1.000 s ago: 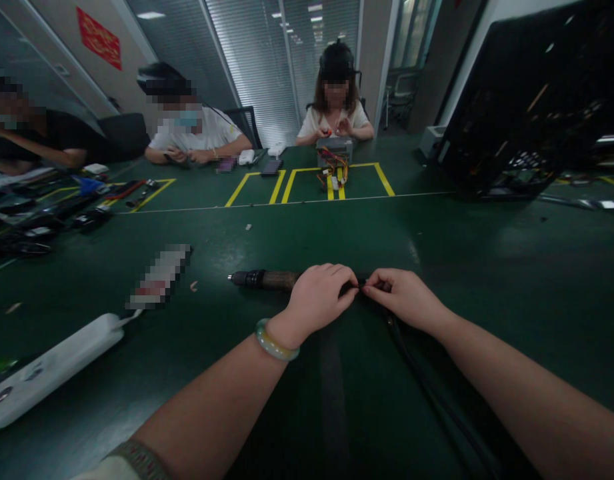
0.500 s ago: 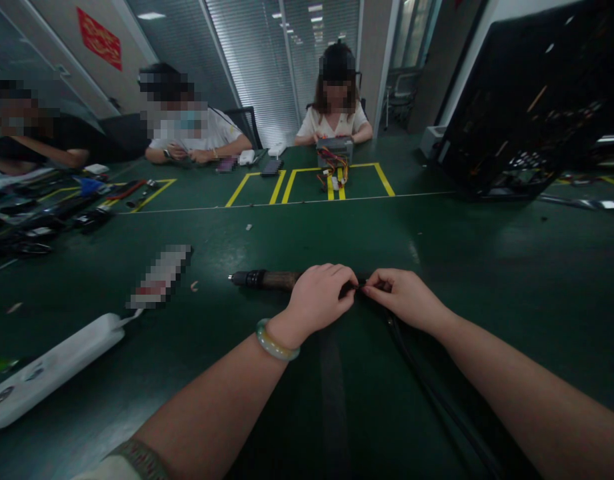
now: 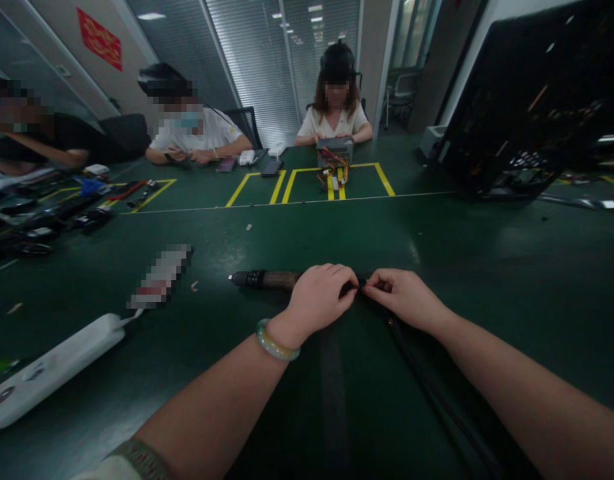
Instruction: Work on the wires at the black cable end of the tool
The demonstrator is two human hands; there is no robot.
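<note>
An electric screwdriver, dark with a brownish body, lies on the green table with its tip pointing left. My left hand is closed over its rear end, which the palm and fingers hide. Just to the right, the fingers of my right hand pinch the end of a black cable close to the screwdriver's tail. Between the two sets of fingertips a small dark piece shows; whether plug and socket are joined I cannot tell. From there the cable runs down toward the lower right edge.
A white power strip lies at left, a blurred-out phone-like object beyond it. Tools and cables crowd the far left. A black computer case stands at right. Across the table, a person handles a power supply; two other people sit left.
</note>
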